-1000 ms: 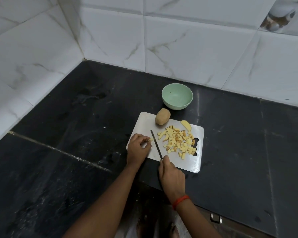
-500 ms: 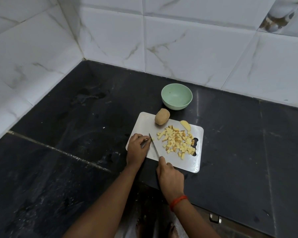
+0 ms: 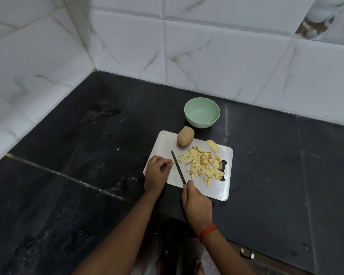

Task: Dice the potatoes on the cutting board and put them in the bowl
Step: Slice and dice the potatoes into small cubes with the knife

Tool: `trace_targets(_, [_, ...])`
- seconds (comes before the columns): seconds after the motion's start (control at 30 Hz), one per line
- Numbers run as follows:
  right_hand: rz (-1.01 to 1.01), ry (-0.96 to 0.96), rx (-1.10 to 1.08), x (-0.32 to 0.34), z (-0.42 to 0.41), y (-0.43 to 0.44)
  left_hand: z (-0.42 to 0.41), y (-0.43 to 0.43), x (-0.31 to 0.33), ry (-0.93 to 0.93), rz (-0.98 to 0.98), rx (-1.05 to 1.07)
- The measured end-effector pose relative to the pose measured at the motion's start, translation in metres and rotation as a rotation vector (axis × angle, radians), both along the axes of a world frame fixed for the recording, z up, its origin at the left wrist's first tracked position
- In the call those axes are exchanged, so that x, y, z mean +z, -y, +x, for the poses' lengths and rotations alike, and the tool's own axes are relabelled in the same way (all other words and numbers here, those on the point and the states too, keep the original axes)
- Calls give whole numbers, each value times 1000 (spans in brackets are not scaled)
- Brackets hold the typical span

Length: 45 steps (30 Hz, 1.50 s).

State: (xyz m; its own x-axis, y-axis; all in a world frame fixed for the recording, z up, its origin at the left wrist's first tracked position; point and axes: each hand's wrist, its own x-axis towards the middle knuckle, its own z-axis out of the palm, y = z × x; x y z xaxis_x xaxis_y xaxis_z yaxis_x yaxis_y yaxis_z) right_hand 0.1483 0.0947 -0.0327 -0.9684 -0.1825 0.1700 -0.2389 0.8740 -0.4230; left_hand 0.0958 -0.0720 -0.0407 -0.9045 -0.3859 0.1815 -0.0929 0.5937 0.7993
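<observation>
1 board (image 3: 213,189) lies on the dark counter (image 3: 87,155), and 1 pale green bowl (image 3: 199,124) stands just beyond its far edge, apart from it. The bowl shows only 1 tiny speck on its inner wall. On the board sit 1 whole unpeeled potato (image 3: 185,138) at the far edge, 1 slice (image 3: 212,145) near the far right corner, and 1 loose heap of dice (image 3: 204,165) on the right half beside the handle slot, the pieces too many and too small to count exactly. There is 1 knife (image 3: 178,167), its blade slanting over the board between the heap and the left hand (image 3: 156,171), tip pointing away. The right hand (image 3: 197,203) grips the knife's handle at the board's near edge, forefinger laid along the top; 1 red thread (image 3: 208,232) circles that wrist. The left hand rests on the board's left edge, fingers curled with their tips close to the blade; I cannot tell whether they pinch a piece.
</observation>
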Motion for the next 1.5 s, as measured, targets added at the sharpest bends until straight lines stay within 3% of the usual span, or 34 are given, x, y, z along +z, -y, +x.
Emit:
trace_targets(0.13, [-322, -24, -29, 11, 0, -16, -8, -6, 3, 45, -2, -5])
trace_targets(0.3, [-481, -154, -239, 17, -26, -39, -23, -22, 5, 111, -67, -119])
trace_targets(0.47, [-511, -126, -360, 8, -40, -58, -34, -38, 17, 60, -112, -170])
trace_targets(0.63, [-621, -66, -433, 5, -43, -62, -86, -60, 44, 0, -290, -444])
trace_targets(0.83, [-598, -36, -423, 5, -43, -62, -154, -98, 55, 184, -757, -787])
trace_targets(0.93, [-586, -51, -421, 3, -45, -62, -159, -107, 56, 219, -829, -821])
trace_targets(1.13, [-587, -45, -409, 3, -46, -62, -153, -110, 47, 89, -905, -784])
trace_targets(1.2, [-591, -47, -410, 4, -46, -64, -148, -110, 48, -7, -868, -768])
trace_targets(1.37, [-621, -18, -399, 4, -44, -64, -116, -92, 64, -221, -488, -544])
trace_targets(1.5, [-642, -17, -393, 7, -43, -63, -59, -41, 61, -43, -360, -229])
